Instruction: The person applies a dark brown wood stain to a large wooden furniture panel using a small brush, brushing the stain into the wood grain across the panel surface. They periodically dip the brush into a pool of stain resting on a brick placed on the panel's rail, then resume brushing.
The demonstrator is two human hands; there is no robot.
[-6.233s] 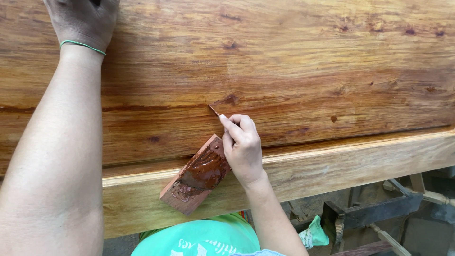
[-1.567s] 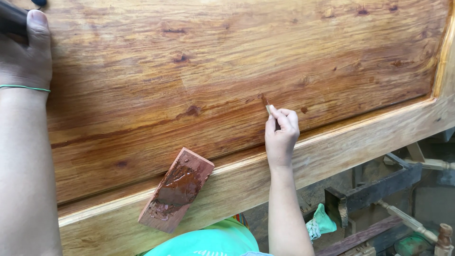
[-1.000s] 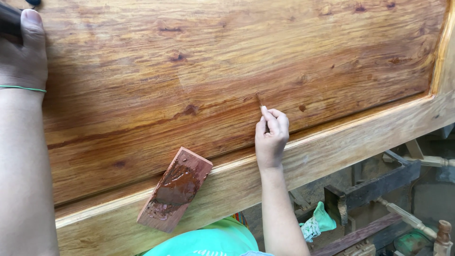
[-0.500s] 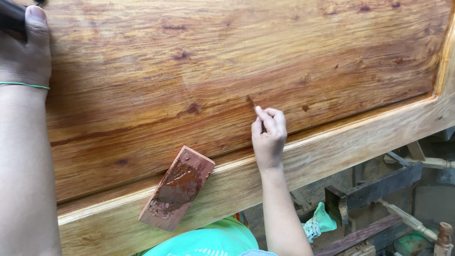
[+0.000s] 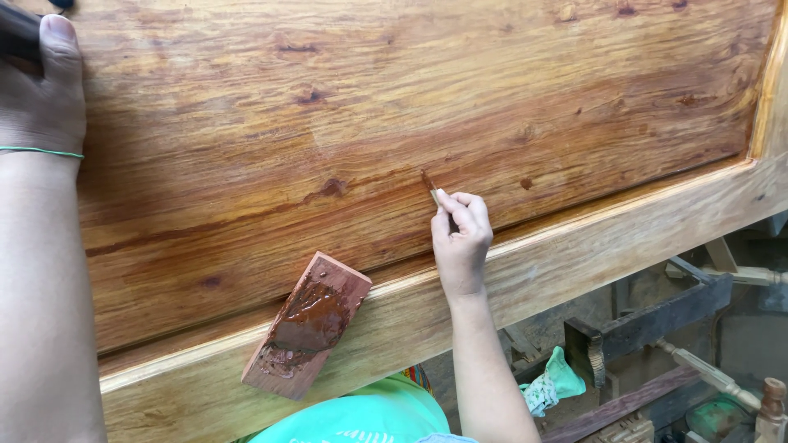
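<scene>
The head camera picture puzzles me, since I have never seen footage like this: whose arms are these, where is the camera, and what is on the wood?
There is no machine here. The camera sits on a person's head and looks down at their own two bare hands, so the arms reach into the picture from below.

In front of them lies a large varnished wooden panel with a paler raised frame along its edge.

The right hand pinches a small thin tool whose tip touches the panel near a dark knot. The left hand, with a green band on the wrist, rests on the panel at the upper left and holds something dark that is mostly out of view.

On the frame lies a small wooden block smeared with reddish-brown paste.
</scene>
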